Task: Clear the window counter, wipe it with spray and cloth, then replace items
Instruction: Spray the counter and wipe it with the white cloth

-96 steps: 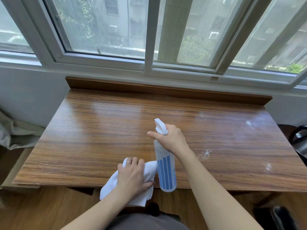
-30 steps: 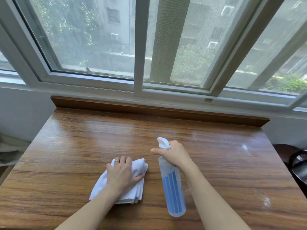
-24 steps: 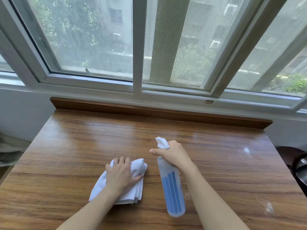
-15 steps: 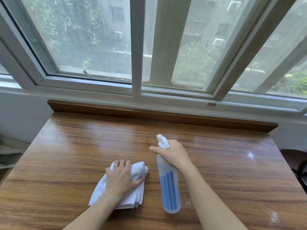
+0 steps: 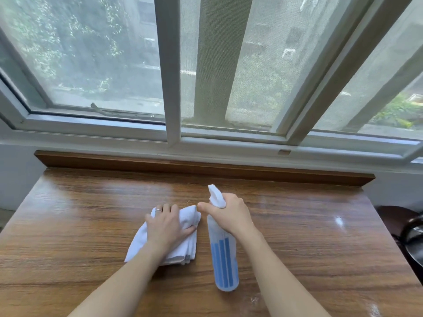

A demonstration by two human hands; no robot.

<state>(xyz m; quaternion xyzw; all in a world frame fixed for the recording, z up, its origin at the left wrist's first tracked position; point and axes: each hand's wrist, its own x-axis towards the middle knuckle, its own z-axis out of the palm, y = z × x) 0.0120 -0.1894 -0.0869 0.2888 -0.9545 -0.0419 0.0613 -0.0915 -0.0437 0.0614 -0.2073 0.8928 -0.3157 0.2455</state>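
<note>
The wooden window counter fills the lower half of the view, glossy and bare apart from my hands' things. My left hand, a ring on one finger, presses flat on a folded white cloth near the counter's middle. Just to its right, my right hand grips the neck of a clear spray bottle with blue stripes; its white nozzle points toward the window and a finger lies at the trigger. The bottle is held a little above the wood.
A raised wooden lip runs along the counter's back under the white window frame. White specks dot the counter's right side. A dark round object sits beyond the right edge.
My view has shifted closer to the window. Both hands with cloth and bottle have moved a little farther onto the counter, and the cloth hand has drawn nearer to the bottle.
</note>
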